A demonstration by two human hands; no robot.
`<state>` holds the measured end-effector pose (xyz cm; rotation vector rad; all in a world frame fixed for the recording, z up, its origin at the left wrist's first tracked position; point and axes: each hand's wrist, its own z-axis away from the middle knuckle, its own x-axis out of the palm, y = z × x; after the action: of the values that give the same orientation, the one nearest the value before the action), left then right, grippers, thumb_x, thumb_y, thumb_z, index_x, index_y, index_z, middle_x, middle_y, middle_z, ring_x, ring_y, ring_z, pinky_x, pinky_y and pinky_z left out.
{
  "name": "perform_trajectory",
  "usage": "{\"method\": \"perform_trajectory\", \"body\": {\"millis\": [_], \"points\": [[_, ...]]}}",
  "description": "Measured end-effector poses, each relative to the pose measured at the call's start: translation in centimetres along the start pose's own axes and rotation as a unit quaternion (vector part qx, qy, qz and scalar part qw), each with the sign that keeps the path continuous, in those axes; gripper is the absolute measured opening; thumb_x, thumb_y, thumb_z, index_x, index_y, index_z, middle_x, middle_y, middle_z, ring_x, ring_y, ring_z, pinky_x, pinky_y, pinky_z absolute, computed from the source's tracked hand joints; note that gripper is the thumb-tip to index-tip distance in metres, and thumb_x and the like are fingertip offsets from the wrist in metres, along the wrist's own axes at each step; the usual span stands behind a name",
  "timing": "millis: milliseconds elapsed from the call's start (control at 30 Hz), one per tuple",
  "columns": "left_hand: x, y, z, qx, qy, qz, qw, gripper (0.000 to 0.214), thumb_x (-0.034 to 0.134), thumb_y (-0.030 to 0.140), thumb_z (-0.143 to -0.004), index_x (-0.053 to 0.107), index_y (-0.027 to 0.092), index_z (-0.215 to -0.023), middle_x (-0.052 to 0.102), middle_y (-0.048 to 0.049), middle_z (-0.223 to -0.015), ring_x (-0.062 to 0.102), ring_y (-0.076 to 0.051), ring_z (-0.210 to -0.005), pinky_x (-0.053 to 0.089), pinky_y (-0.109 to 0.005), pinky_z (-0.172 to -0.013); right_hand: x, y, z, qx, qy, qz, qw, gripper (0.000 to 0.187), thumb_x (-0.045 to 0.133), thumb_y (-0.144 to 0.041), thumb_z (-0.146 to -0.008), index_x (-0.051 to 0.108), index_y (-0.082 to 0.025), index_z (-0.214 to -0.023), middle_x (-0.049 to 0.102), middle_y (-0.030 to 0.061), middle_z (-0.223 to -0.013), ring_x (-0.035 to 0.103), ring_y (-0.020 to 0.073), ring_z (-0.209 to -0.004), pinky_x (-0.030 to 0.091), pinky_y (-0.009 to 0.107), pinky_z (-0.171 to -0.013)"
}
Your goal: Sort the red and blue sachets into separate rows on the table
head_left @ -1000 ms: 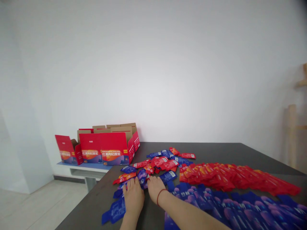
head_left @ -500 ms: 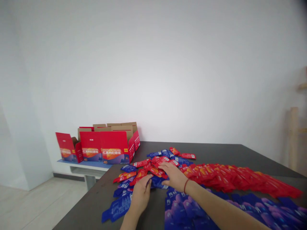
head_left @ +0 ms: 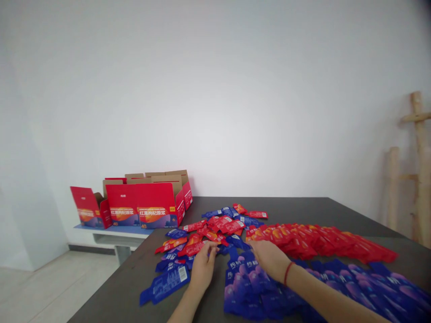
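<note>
My left hand is over the near edge of a loose heap of red pouches and blue pouches. Its thumb and forefinger are slightly apart, with nothing visible between them. My right hand has its fingers on the edge of a blue spouted pouch, at the left end of a row of overlapping blue pouches. My fingers partly cover that pouch. Left of my left hand, a blue pouch lies face down with its barcode showing.
Overlapping red pouches form a row behind the blue one on the dark table. Open red cartons stand on a lower blue-topped bench at left. A wooden frame leans by the wall at right.
My right hand has moved from the heap rightward and nearer to me, to the blue row's left end. My left hand has shifted slightly, uncovering the face-down blue pouch's barcode. The view has turned slightly right.
</note>
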<state>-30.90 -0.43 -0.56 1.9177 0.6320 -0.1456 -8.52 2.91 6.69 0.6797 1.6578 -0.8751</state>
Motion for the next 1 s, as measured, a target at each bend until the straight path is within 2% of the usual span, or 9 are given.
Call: {"method": "perform_trajectory", "body": {"millis": [67,233,333,433,533,633,767,867,1000], "points": [[0.0,0.3,0.3,0.022,-0.003,-0.057,0.998,0.023,0.04,0.035,-0.089,0.058,0.022,-0.094,0.067,-0.0036,-0.093,0.061,-0.019,-0.09,0.046,-0.032,-0.081,0.1,0.2,0.4,0.009,0.017,0.109,0.994,0.035,0.035,-0.007,-0.084,0.063,-0.013,-0.104,0.07,0.0166,-0.092,0.066,0.0234,-0.086,0.048,0.03,-0.074],[0.4,0.7,0.8,0.054,-0.043,-0.125,0.99,0.023,0.039,0.028,-0.089,0.06,0.023,-0.095,0.066,-0.0032,-0.095,0.061,-0.018,-0.09,0.045,-0.03,-0.081,2.7,-2.1,1.5,0.013,0.032,0.171,0.985,0.041,0.034,0.0,-0.08,0.062,-0.003,-0.109,0.067,0.0233,-0.103,0.064,0.0257,-0.093,0.049,0.034,-0.074],[0.6,0.6,1.0,0.06,-0.065,-0.133,0.987,0.023,0.04,0.024,-0.088,0.061,0.022,-0.097,0.066,-0.0032,-0.097,0.06,-0.018,-0.091,0.045,-0.03,-0.083,4.6,-4.4,2.0,0.017,0.031,0.233,0.972,0.045,0.036,0.0,-0.079,0.057,0.003,-0.118,0.054,0.0301,-0.124,0.055,0.0342,-0.111,0.049,0.041,-0.078],[0.6,0.7,1.2,0.07,-0.094,-0.132,0.984,0.024,0.041,0.021,-0.086,0.062,0.022,-0.098,0.067,-0.0032,-0.097,0.06,-0.017,-0.092,0.045,-0.029,-0.084,5.9,-6.1,2.4,0.041,-0.007,0.268,0.962,0.047,0.035,-0.001,-0.08,0.053,0.004,-0.124,0.044,0.03,-0.134,0.049,0.0388,-0.119,0.047,0.047,-0.081],[0.7,0.9,1.4,0.085,-0.129,-0.126,0.98,0.024,0.044,0.018,-0.083,0.063,0.022,-0.099,0.066,-0.0029,-0.099,0.06,-0.016,-0.091,0.045,-0.029,-0.085,6.5,-6.6,2.8,0.042,-0.021,0.262,0.964,0.049,0.036,-0.005,-0.083,0.047,0.001,-0.131,0.045,0.028,-0.134,0.05,0.0376,-0.118,0.044,0.051,-0.087],[0.8,1.2,1.6,0.102,-0.155,-0.112,0.976,0.026,0.049,0.015,-0.079,0.064,0.022,-0.099,0.065,-0.0031,-0.101,0.058,-0.016,-0.094,0.044,-0.028,-0.088,6.6,-6.2,3.3,-0.007,-0.008,0.192,0.981,0.053,0.046,-0.023,-0.086,0.043,-0.003,-0.135,0.045,0.0259,-0.136,0.047,0.0372,-0.12,0.04,0.051,-0.094],[0.9,1.7,1.7,0.111,-0.173,-0.098,0.974,0.025,0.052,0.014,-0.077,0.066,0.022,-0.096,0.062,-0.0035,-0.097,0.057,-0.016,-0.093,0.043,-0.026,-0.087,6.6,-5.6,4.0,-0.039,-0.002,0.127,0.991,0.061,0.054,-0.041,-0.084,0.049,-0.003,-0.131,0.052,0.0246,-0.13,0.048,0.0355,-0.118,0.039,0.048,-0.096],[1.0,1.9,1.9,0.112,-0.191,-0.103,0.97,0.024,0.056,0.014,-0.074,0.068,0.022,-0.093,0.06,-0.0037,-0.098,0.055,-0.016,-0.093,0.043,-0.026,-0.086,6.8,-5.5,4.3,-0.067,0.013,0.13,0.989,0.061,0.058,-0.045,-0.081,0.054,-0.004,-0.126,0.059,0.0238,-0.12,0.051,0.0343,-0.112,0.04,0.047,-0.093],[1.4,2.0,2.0,0.124,-0.213,-0.093,0.965,0.02,0.058,0.016,-0.075,0.071,0.025,-0.088,0.057,-0.0035,-0.107,0.052,-0.017,-0.103,0.039,-0.027,-0.093,7.7,-5.1,4.5,-0.087,0.037,0.135,0.986,0.058,0.063,-0.047,-0.077,0.06,-0.006,-0.118,0.063,0.0223,-0.113,0.053,0.0344,-0.109,0.043,0.045,-0.087]]}}
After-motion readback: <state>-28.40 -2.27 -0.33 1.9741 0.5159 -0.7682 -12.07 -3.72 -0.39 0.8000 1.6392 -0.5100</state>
